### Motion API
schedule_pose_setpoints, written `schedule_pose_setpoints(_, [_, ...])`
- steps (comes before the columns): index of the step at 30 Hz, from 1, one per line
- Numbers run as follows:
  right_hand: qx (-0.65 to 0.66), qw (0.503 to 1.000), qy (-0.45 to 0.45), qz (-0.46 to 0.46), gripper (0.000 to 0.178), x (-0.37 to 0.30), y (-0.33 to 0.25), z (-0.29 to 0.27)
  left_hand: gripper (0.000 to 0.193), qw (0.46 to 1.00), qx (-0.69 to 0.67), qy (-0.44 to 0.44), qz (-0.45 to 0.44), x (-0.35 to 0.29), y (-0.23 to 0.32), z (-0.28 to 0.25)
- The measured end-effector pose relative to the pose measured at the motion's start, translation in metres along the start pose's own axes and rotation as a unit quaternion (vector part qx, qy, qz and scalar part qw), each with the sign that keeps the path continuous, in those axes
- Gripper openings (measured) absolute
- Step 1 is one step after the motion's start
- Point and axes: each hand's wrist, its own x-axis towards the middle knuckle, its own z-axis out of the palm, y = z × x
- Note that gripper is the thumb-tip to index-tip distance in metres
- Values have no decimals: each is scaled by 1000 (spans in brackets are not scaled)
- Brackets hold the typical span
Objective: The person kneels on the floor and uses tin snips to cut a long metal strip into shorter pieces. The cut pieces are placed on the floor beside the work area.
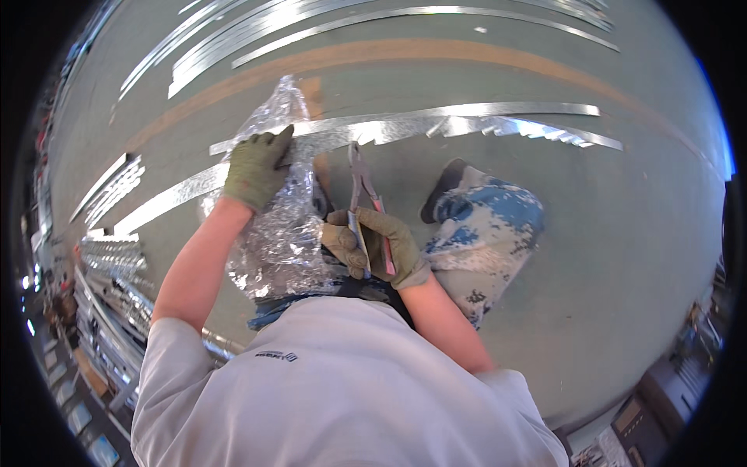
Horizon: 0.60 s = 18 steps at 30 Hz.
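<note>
My left hand [257, 167], in a green work glove, closes over a long galvanized metal strip [175, 194] lying across in front of me. Along its right half, this strip has a row of slanted cuts with bent tabs. A second, straight metal strip [537, 109] lies just beyond it. In my gloved right hand [381, 245] are metal snips [360, 179], gripped by one blue and one red handle. Their jaws point away from me, with the tips close to the near edge of the cut strip. Clear plastic film [276, 241] drapes over my left leg and under my left wrist.
More long metal strips [257, 39] lie on the green floor at the far side, past an orange floor line [436, 50]. Short metal pieces [113, 187] and stacked metal profiles [109, 335] are at the left. My right foot [445, 187] stands near the strip. Dark equipment [661, 405] is at lower right.
</note>
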Motion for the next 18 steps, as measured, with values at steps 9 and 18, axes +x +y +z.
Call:
schedule_pose_setpoints(9, [-92,991,90,-24,50,-3,-12,-1,52,997,27,65,14,-6,-20,18])
schedule_pose_setpoints(18, [-82,991,105,-14,50,0,12,-3,65,1000,18,-6,-12,-11,-11,5])
